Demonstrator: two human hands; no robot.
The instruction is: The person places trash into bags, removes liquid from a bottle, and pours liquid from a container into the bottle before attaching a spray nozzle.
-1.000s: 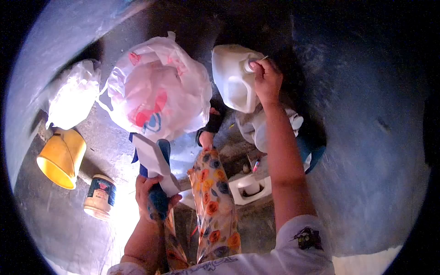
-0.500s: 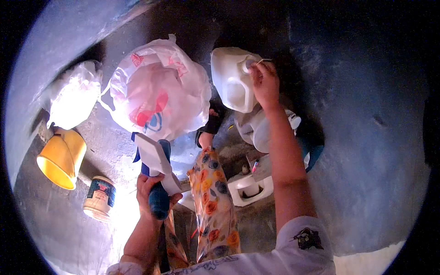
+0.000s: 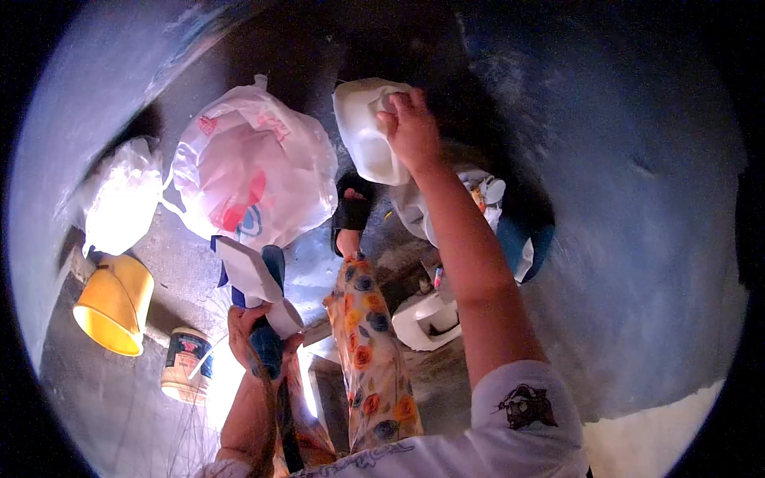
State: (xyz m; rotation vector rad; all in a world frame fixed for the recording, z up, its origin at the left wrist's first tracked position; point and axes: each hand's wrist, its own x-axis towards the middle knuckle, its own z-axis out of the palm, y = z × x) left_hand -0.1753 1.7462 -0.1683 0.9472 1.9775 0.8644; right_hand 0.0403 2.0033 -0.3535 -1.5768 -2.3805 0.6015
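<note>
My left hand (image 3: 259,338) is closed around a blue-and-white object (image 3: 253,275) with a white flat face and dark blue parts; its exact kind is unclear. At the far middle, a whitish plastic jug (image 3: 370,155) with a moulded handle lies tilted on the floor. My right hand (image 3: 413,131) reaches to its upper right end, fingers curled at the cap (image 3: 390,102), which they partly hide. Left of the jug stands a large, full white plastic bag (image 3: 255,167) with red and blue print.
A yellow bucket (image 3: 114,307), a labelled tub (image 3: 186,362) and a bright white bag (image 3: 123,195) stand at the left. Under my right arm are another pale container (image 3: 410,211), a white jug (image 3: 426,323) and a blue container (image 3: 530,247). A sandalled foot (image 3: 349,211) is between them.
The view has shifted, so most things appear further left or lower. My right hand stays at the jug's cap, its fingers now more over it. The left hand keeps hold of the blue-and-white object.
</note>
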